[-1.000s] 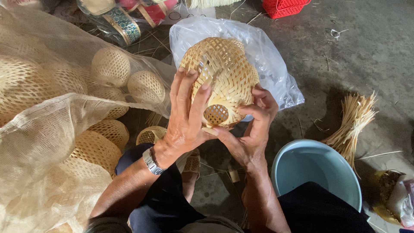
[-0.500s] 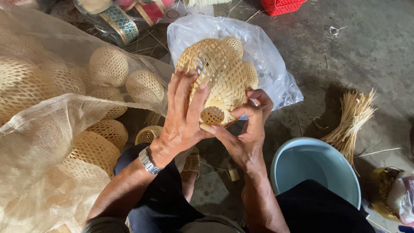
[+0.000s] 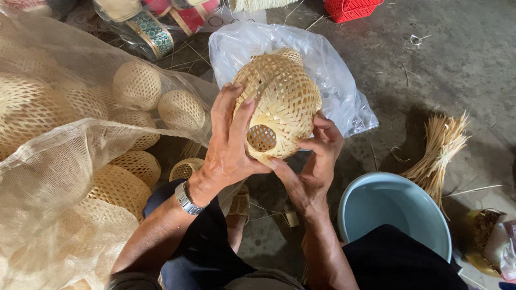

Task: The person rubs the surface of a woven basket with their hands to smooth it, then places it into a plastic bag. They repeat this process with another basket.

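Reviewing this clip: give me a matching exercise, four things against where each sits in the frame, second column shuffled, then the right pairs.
Things:
1. woven bamboo ball
2. light blue basin
3. bundle of bamboo strips
4. red plastic basket

Places:
A. on the floor at the right, above the basin
B. at the top edge of the frame
C. held between the left hand and the right hand
D. at the lower right, beside the person's knee

Pairs: 1-C, 2-D, 3-A, 4-B
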